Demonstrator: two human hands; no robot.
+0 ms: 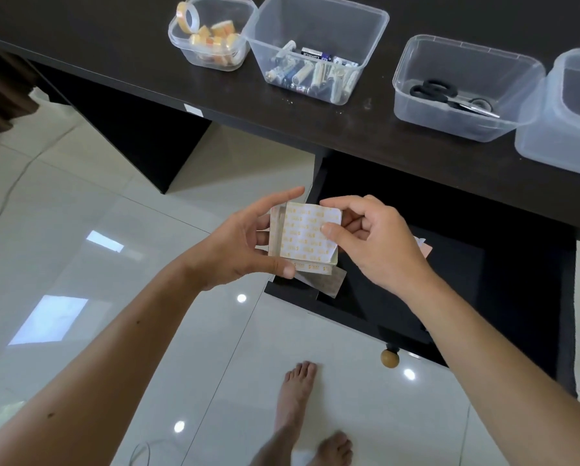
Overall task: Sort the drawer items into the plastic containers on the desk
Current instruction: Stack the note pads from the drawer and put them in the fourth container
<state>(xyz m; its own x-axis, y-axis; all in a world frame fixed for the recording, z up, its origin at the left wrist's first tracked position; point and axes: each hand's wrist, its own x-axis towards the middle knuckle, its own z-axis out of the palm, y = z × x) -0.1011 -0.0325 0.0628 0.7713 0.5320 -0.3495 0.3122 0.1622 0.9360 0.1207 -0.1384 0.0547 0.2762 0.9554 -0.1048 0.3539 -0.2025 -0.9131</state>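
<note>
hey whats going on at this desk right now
A person is sorting an open drawer into clear tubs on the desk. Both hands hold a small stack of orange-printed paper squares over the drawer: the left hand grips it, the right hand pinches its top sheet. Tape rolls, batteries and scissors each already sit in separate tubs.
</note>
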